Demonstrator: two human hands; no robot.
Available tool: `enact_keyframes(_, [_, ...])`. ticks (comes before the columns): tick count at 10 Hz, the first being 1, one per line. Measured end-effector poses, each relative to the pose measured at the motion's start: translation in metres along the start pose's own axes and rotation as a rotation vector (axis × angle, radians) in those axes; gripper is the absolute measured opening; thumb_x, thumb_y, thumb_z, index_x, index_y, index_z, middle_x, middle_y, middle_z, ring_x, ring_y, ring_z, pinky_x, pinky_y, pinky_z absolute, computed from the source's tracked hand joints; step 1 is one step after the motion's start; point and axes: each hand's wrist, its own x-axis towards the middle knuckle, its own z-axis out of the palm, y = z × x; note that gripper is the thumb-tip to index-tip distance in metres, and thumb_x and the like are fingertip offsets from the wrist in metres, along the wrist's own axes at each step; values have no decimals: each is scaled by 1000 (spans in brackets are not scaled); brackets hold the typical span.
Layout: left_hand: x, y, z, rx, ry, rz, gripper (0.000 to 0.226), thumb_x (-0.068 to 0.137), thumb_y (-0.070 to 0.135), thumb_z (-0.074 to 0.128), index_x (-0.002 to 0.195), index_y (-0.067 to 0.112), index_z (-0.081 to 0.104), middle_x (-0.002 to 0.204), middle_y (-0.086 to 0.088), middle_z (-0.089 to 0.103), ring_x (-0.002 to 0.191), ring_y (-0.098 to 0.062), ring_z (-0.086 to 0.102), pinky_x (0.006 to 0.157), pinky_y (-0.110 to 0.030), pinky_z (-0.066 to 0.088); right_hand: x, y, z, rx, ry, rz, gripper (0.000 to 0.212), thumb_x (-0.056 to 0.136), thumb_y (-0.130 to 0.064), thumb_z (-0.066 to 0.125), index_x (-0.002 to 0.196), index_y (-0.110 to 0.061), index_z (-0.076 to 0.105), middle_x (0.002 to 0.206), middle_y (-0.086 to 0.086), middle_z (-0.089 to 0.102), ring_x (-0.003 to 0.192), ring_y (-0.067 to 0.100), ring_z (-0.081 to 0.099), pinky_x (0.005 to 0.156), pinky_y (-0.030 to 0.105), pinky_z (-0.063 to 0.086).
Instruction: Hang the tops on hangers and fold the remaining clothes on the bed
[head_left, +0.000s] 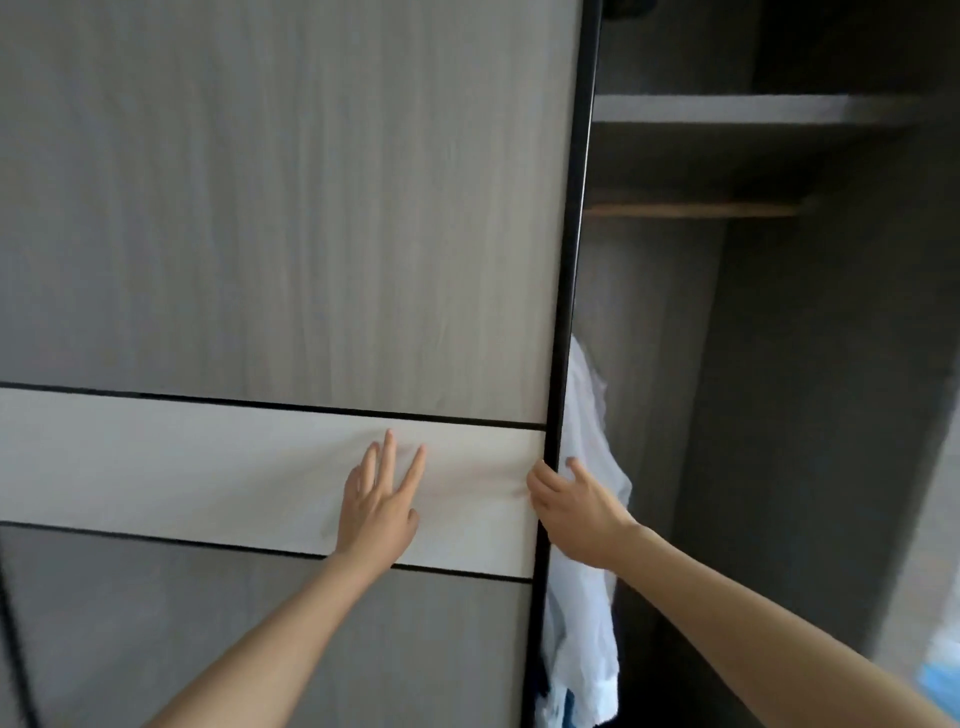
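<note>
Head view, close up on a grey wood-grain wardrobe door (285, 208) that fills the left and centre of frame. Left hand (379, 506) lies flat on the door's pale band (182, 457), fingers straight and spread, holding nothing. Right hand (574, 512) grips the black edge (571, 260) at the door's right side, level with the band; fingers curl round to the front face, thumb on the inner side. Both forearms bare, reaching up from bottom of frame.

Wardrobe interior is open to the right of the door, dark grey. White shirt (587, 623) hangs just behind the door's edge, partly hidden by it and by the right hand; hanger not visible, so cannot tell what it hangs from. Something darker blue shows under the shirt hem, too small to identify. Shelf (727, 109) high up to the right of the door, wood-coloured rail (691, 209) just below it. Blurred blue item (943, 675) far right of the door, low, unidentifiable.
</note>
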Motion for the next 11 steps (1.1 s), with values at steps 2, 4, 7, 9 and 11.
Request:
enact_keyframes(2, [16,22,13,-22,127,116,116,35,5,88,136,21,34,143,-24,28,125,-42,31,88,-59,44,-71,30,28,-21,-183,141,45,88,-32,58,125,-8,55,137,19,45,133,31,36,103,50,35])
enact_keyframes(4, [42,31,6,-69,179,57,125,30,31,96,137,21,33,142,-33,28,127,-55,23,91,-69,31,-117,49,54,235,-152,453,82,36,-28,89,114,-16,67,111,20,65,100,39,64,77,49,54])
enact_keyframes(7, [54,100,13,-196,76,128,140,26,51,91,142,30,16,146,-20,24,141,-44,-4,89,-75,27,-145,53,91,392,-237,690,106,31,-23,87,128,-23,43,132,27,41,105,49,58,68,46,56])
enact_keyframes(9, [61,159,10,-238,56,132,141,23,52,90,141,29,17,143,-19,28,130,-50,22,84,-76,31,-181,76,114,484,-327,793,112,22,-23,86,126,-21,44,129,26,41,103,43,61,64,43,56])
enact_keyframes(11, [63,170,10,-271,40,120,136,25,52,90,142,27,25,143,-19,29,130,-50,22,85,-76,31,-192,93,71,600,-192,824,92,73,-43,72,148,-20,22,154,18,15,139,36,27,103,43,37])
